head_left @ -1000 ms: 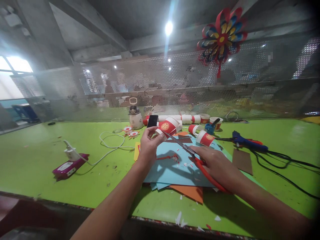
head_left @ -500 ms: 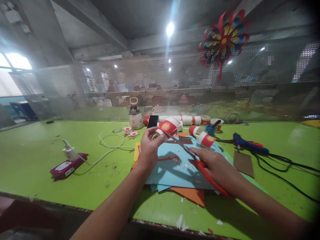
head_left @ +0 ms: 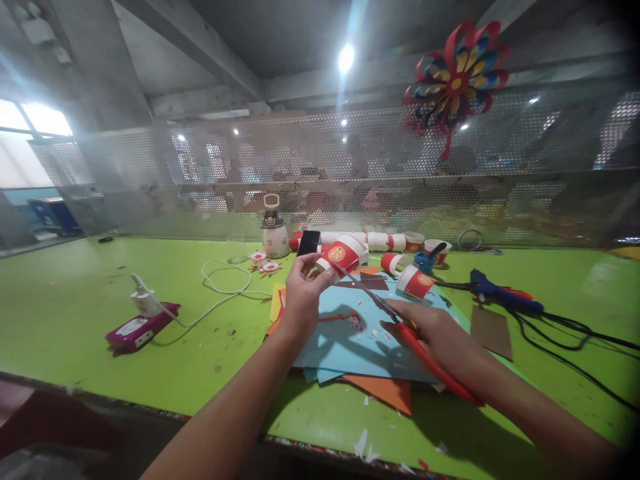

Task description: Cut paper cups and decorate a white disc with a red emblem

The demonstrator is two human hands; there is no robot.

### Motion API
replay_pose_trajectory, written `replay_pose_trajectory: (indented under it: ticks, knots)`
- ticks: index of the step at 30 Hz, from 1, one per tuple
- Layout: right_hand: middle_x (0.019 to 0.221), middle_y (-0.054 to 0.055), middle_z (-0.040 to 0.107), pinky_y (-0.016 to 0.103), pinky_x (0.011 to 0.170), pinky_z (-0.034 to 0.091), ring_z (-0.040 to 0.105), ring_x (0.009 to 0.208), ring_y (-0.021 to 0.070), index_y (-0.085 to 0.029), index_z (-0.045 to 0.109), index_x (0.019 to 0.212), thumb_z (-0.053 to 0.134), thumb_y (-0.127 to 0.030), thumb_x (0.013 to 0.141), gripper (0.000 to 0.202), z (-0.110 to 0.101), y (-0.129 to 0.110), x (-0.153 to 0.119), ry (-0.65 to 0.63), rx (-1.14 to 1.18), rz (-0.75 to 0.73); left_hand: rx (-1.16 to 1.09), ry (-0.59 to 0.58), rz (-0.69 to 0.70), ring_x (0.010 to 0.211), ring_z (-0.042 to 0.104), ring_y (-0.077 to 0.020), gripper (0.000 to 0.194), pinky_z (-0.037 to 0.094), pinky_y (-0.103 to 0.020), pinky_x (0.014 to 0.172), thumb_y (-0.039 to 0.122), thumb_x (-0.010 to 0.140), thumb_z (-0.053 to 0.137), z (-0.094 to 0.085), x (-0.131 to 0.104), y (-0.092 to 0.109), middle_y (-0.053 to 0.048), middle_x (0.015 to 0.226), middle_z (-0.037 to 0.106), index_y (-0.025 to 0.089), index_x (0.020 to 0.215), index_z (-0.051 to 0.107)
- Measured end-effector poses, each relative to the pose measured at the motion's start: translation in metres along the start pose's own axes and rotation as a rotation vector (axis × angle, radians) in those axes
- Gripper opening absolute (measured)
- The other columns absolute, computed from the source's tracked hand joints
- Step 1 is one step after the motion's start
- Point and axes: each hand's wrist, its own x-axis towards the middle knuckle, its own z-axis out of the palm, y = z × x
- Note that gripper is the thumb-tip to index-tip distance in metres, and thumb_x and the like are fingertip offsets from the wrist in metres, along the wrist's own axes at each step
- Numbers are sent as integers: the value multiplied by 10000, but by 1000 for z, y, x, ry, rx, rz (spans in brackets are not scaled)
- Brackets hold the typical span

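My left hand (head_left: 306, 285) is closed on a red and white paper cup (head_left: 341, 255) with a gold emblem, which it keeps tilted above the table. In my right hand (head_left: 434, 328) is a pair of scissors (head_left: 419, 350) with red handles. The scissor blades reach up and left to the cup's lower edge, by my left thumb; whether they bite into the paper I cannot tell. Beneath both hands lie light blue paper sheets (head_left: 345, 353) sprinkled with small red and white scraps. Another red and white cup (head_left: 415, 281) rests on its side nearby.
A blue glue gun (head_left: 500, 293) with black cables lies at right beside a brown card (head_left: 493, 332). On the left sits a purple power strip (head_left: 143, 328) with a white cable. Behind stand a bottle (head_left: 275, 239), a phone (head_left: 309, 244) and several cups. A pinwheel flower (head_left: 456, 83) hangs above.
The whole view has shifted slightly, so things appear a little further right. The scissor handles sit closer together than before. The cup stays in my left hand.
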Motion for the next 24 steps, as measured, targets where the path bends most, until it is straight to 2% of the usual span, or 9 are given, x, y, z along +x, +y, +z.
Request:
replay_pose_trajectory:
  ticks: [6, 9, 12, 16, 20, 24]
  knots:
    - [1175, 6, 719, 380, 826, 531, 675, 1032, 271, -312, 664, 1122, 516, -229, 915, 267, 4, 15, 1, -11, -57, 21, -20, -3, -16, 957, 628, -243, 389, 515, -416, 830, 233, 659, 772, -1, 0, -1, -76, 1057, 616, 187, 990, 573]
    - [1198, 17, 711, 382, 827, 530, 675, 1039, 278, -294, 683, 1076, 511, -270, 925, 230, 3, 16, 0, -19, -70, 28, -45, -2, -39, 976, 627, -250, 404, 511, -428, 849, 214, 647, 775, -1, 1, -2, -90, 1111, 605, 181, 999, 578]
    - [1183, 16, 717, 358, 819, 530, 685, 1011, 254, -292, 666, 1116, 489, -261, 935, 254, 2, 14, -1, -9, -77, 23, -88, -32, -90, 987, 633, -260, 418, 504, -437, 871, 211, 656, 769, 0, 2, -1, -105, 1107, 627, 178, 1030, 584]
    - [1133, 41, 733, 373, 804, 534, 691, 978, 267, -277, 670, 1126, 517, -272, 913, 263, 4, 19, 0, 9, -105, 19, -159, -85, -173, 967, 650, -246, 347, 496, -440, 908, 244, 726, 715, 0, 2, 3, -124, 1045, 667, 152, 1038, 594]
    - [1107, 80, 737, 408, 812, 529, 685, 982, 300, -248, 676, 1133, 529, -282, 898, 280, 4, 26, 2, 13, -129, 22, -182, -98, -240, 869, 666, -246, 395, 521, -496, 856, 214, 710, 736, -3, 2, 5, -134, 1002, 673, 136, 1072, 597]
    - [1148, 46, 726, 363, 823, 530, 678, 1012, 271, -276, 653, 1177, 537, -331, 906, 299, 3, 26, 3, -17, -106, 8, -188, -81, -225, 846, 654, -240, 439, 528, -499, 832, 185, 698, 756, -1, 1, 5, -126, 971, 666, 129, 1102, 595]
